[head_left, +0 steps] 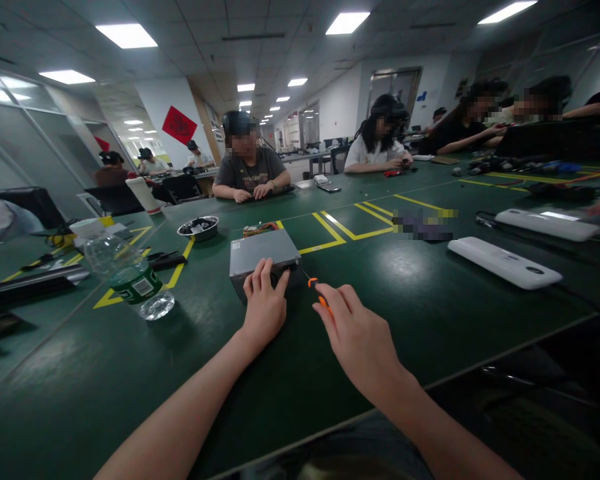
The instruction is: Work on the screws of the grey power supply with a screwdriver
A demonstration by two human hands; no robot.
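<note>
A grey metal computer power supply [264, 252] sits on the green table, with a bundle of coloured wires [261, 229] at its far side. My left hand [266, 300] grips the near side of the power supply, fingers over its top edge and the thumb towards its right corner. In my right hand [353, 323] is a screwdriver [323, 300] with an orange and dark handle, closed between thumb and fingers. The screwdriver's thin shaft points up and left to the near right corner of the power supply; whether its tip sits in a screw is too small to tell.
Left of the power supply a plastic water bottle [139, 283] leans over, and a metal bowl [198, 228] holds small dark parts. White elongated devices [504, 263] with cables lie to the right. Yellow tape [325, 245] marks the table [220, 400]. People sit across and around it.
</note>
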